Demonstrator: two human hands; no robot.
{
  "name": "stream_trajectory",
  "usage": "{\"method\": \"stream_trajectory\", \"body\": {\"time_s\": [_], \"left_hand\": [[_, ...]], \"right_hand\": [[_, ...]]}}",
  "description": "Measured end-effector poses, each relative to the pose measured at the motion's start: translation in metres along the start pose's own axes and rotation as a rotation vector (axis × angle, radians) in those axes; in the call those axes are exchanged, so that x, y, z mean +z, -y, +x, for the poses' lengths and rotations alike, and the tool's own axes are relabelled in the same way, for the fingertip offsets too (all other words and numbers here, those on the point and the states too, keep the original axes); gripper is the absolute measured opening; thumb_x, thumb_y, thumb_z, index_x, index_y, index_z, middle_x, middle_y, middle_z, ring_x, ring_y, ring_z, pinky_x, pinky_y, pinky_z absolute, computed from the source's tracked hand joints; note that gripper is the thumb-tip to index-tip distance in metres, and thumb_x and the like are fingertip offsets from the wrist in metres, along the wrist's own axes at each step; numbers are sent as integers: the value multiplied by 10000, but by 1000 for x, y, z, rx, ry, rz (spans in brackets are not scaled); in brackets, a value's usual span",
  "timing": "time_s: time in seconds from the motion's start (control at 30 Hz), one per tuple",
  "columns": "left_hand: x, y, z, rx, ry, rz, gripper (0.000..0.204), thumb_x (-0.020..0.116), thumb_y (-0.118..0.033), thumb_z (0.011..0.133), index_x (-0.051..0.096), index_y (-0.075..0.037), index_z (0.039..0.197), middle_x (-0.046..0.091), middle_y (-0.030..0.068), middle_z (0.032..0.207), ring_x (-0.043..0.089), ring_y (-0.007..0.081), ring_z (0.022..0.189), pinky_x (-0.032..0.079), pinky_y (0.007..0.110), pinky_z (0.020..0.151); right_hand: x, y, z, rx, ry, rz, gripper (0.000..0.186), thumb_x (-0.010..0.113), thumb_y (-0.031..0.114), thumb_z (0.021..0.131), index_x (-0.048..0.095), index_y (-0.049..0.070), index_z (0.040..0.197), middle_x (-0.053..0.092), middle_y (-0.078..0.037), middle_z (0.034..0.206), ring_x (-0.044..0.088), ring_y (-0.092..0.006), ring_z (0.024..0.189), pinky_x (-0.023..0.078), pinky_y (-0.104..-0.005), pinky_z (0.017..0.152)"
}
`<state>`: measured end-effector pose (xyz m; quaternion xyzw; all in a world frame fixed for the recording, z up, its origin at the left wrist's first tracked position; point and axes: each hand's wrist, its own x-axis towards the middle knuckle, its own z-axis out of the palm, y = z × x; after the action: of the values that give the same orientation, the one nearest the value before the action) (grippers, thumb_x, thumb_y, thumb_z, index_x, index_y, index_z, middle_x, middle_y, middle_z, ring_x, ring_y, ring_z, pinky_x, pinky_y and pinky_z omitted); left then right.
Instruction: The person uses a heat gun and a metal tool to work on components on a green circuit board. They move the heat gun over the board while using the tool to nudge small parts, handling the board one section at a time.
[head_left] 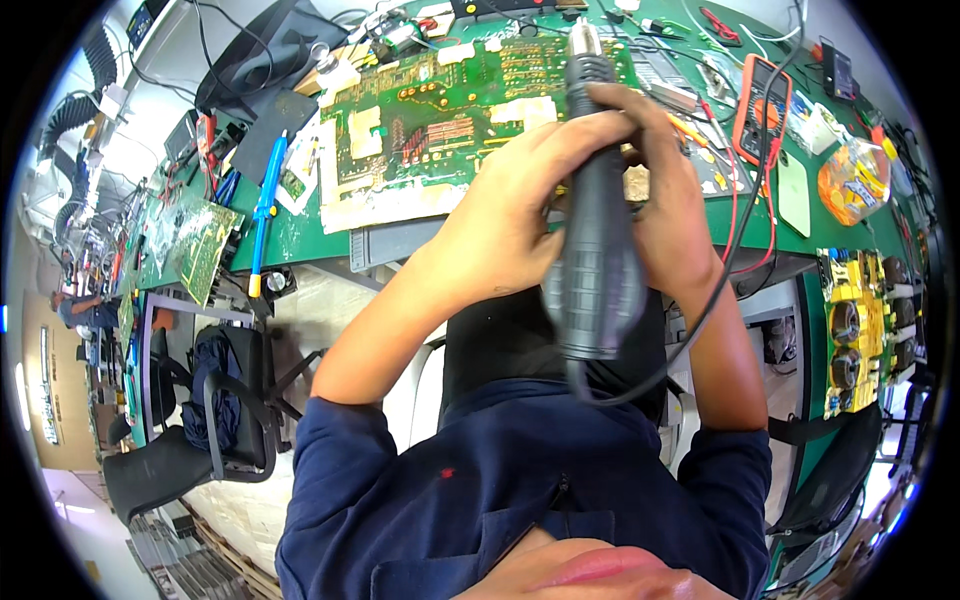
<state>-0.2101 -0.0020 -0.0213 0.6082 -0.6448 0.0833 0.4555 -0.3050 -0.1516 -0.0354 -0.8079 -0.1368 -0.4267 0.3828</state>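
Note:
A long black hand tool [600,280] with a ribbed body, metal tip and cable stands out in the middle of the head view, tip toward the bench. My left hand [520,200] is closed on it from the left, fingers curled over the shaft. My right hand [665,190] grips it from the right, fingers bent near its upper part. Beyond both hands lies a large green circuit board [390,120] with pale patches, on a grey mat [390,245]. Parts of my fingers are hidden behind the tool.
The green bench [275,240] holds a blue stick tool [267,200], a smaller board [200,255], an orange multimeter [760,100] with leads, an orange bag [850,185] and yellow boards [850,330]. Black chairs [150,470] stand at both sides. A seated person [85,310] is far left.

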Motion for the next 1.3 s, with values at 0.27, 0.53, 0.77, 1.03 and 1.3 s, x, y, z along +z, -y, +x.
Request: {"method": "stream_trajectory", "body": {"time_s": [0.27,0.53,0.77,1.03,1.3], "left_hand": [[-11,13,20,-122,150,-291,656,667,90,729,559,-36,1364,664,175,1178,686,314,1020,544,368,864],[-65,59,-9,-145,95,-310,518,539,175,854,522,52,1357,605,188,1232,700,310,1055,577,272,682],[-110,106,-4,-431,-185,-154,404,591,111,915,455,77,1294,536,186,1246,726,328,992,568,228,544],[-94,159,50,-192,-140,36,185,733,103,797,710,66,977,658,99,847,587,79,655,419,224,518],[-104,160,27,-131,5,224,287,737,66,705,708,102,988,657,153,811,569,163,686,376,227,584]], "right_hand": [[6,-36,-2,6,-119,86,723,852,193,775,468,-3,1355,548,-139,1280,606,-221,1071,524,-339,901],[-37,-78,25,64,-177,111,624,744,284,896,484,-38,1363,639,-172,1165,631,-197,982,521,-321,821],[-82,-138,78,369,-159,499,598,515,356,976,484,-100,1362,616,-173,1083,545,-218,922,413,-369,932],[-47,-171,65,437,-194,529,470,559,283,987,545,-84,1280,657,-154,1021,611,-198,855,474,-322,830],[-51,-151,51,503,-346,739,740,529,419,947,395,-169,1376,540,-291,1339,626,-353,1181,450,-484,1078]]}}
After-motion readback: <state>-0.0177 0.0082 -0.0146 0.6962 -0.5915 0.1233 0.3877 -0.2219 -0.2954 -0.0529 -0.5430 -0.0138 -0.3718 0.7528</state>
